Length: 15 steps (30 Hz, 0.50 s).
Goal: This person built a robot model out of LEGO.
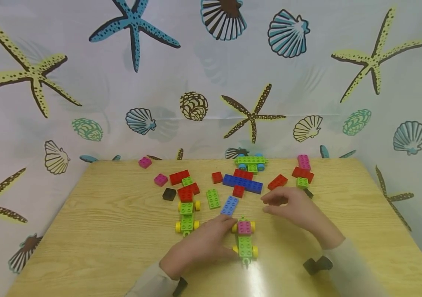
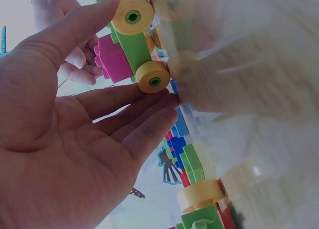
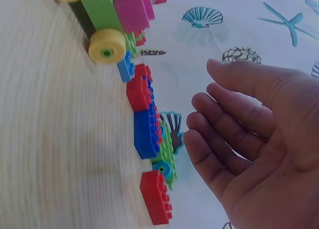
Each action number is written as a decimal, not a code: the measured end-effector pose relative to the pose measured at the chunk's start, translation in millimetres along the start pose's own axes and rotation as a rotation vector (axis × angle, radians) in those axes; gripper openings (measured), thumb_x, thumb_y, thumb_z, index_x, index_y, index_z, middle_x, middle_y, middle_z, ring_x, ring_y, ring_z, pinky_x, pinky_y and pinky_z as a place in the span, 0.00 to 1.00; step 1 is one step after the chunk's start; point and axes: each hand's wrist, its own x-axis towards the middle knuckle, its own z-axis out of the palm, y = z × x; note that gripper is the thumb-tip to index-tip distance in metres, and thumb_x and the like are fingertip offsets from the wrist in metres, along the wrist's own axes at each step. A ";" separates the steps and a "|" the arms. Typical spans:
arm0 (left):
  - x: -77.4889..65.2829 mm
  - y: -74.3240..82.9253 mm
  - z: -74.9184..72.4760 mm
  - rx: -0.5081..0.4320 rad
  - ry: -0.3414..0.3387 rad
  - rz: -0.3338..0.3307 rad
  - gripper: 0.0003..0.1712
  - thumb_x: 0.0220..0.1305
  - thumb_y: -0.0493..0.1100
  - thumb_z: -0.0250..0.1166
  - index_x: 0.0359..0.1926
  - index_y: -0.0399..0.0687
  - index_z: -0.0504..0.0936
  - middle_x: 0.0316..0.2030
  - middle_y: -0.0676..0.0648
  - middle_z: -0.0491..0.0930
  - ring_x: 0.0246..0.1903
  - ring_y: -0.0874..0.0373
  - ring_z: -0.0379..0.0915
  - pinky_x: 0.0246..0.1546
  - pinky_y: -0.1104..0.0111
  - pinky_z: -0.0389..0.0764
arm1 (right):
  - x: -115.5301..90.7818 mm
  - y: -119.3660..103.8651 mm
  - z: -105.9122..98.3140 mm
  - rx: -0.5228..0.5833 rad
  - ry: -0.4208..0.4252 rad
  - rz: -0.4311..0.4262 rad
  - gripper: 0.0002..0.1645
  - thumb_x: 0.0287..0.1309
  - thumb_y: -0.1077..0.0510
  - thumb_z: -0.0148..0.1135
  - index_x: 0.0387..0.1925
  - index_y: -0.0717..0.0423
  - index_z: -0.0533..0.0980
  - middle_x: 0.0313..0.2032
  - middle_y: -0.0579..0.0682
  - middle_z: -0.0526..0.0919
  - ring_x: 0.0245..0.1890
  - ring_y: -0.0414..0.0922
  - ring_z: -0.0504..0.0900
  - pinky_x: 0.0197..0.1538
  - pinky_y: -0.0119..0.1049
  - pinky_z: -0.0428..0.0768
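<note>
A green toy car (image 1: 245,246) with yellow wheels carries a pink brick (image 1: 244,228) near its front end. My left hand (image 1: 211,239) lies along the car's left side, fingers fairly straight. Its thumb is at the rear yellow wheel (image 2: 132,14) and its index finger at the front yellow wheel (image 2: 153,78). To the right of the car, my right hand (image 1: 290,208) hovers with loosely bent fingers and holds nothing. In the right wrist view, its fingers (image 3: 214,109) are apart from the bricks.
Left of the car stands another green car with yellow wheels (image 1: 187,222). Ahead are a light blue brick (image 1: 229,205), a green brick (image 1: 213,198), a long blue brick (image 1: 242,184) and several red bricks. A green car with blue wheels (image 1: 252,161) stands at the table's back edge.
</note>
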 end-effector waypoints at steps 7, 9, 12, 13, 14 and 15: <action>0.0 -0.3 -0.4 0.007 -0.004 -0.001 0.52 0.64 0.61 0.83 0.83 0.53 0.73 0.84 0.47 0.70 0.84 0.44 0.66 0.84 0.44 0.71 | 8.7 12.4 -14.0 -0.037 0.030 0.047 0.20 0.73 0.47 0.75 0.60 0.51 0.89 0.57 0.50 0.92 0.58 0.51 0.88 0.61 0.47 0.90; 0.1 -0.6 -0.1 0.010 -0.005 0.003 0.52 0.64 0.61 0.83 0.83 0.53 0.73 0.84 0.48 0.70 0.84 0.45 0.66 0.84 0.44 0.71 | 12.5 15.3 -17.2 -0.039 0.042 0.059 0.20 0.73 0.47 0.75 0.60 0.52 0.89 0.57 0.50 0.92 0.58 0.52 0.88 0.62 0.48 0.90; 0.1 -0.7 0.1 0.014 -0.005 0.006 0.52 0.64 0.62 0.83 0.83 0.53 0.73 0.84 0.48 0.69 0.84 0.45 0.65 0.84 0.44 0.71 | 18.9 17.7 -21.3 -0.024 0.051 0.057 0.20 0.74 0.48 0.75 0.59 0.53 0.89 0.57 0.51 0.93 0.59 0.53 0.88 0.64 0.51 0.90; 0.2 -0.8 0.1 0.015 -0.006 0.004 0.52 0.64 0.62 0.83 0.83 0.53 0.73 0.84 0.48 0.69 0.84 0.45 0.65 0.84 0.44 0.71 | 21.1 17.9 -22.4 -0.017 0.050 0.049 0.19 0.74 0.49 0.75 0.59 0.53 0.89 0.57 0.53 0.93 0.59 0.53 0.88 0.64 0.52 0.90; 0.2 -0.8 0.0 0.015 -0.007 0.002 0.52 0.64 0.62 0.83 0.83 0.53 0.73 0.84 0.48 0.69 0.84 0.45 0.65 0.84 0.44 0.71 | 23.4 18.3 -23.3 -0.012 0.049 0.042 0.19 0.74 0.49 0.75 0.59 0.54 0.89 0.57 0.53 0.93 0.59 0.54 0.89 0.65 0.53 0.90; 0.2 -0.8 0.0 0.014 -0.008 0.000 0.52 0.64 0.62 0.83 0.83 0.54 0.73 0.84 0.48 0.69 0.85 0.45 0.65 0.84 0.44 0.71 | 25.5 18.4 -24.0 -0.006 0.047 0.040 0.19 0.74 0.49 0.75 0.60 0.54 0.89 0.57 0.54 0.93 0.59 0.54 0.89 0.65 0.54 0.90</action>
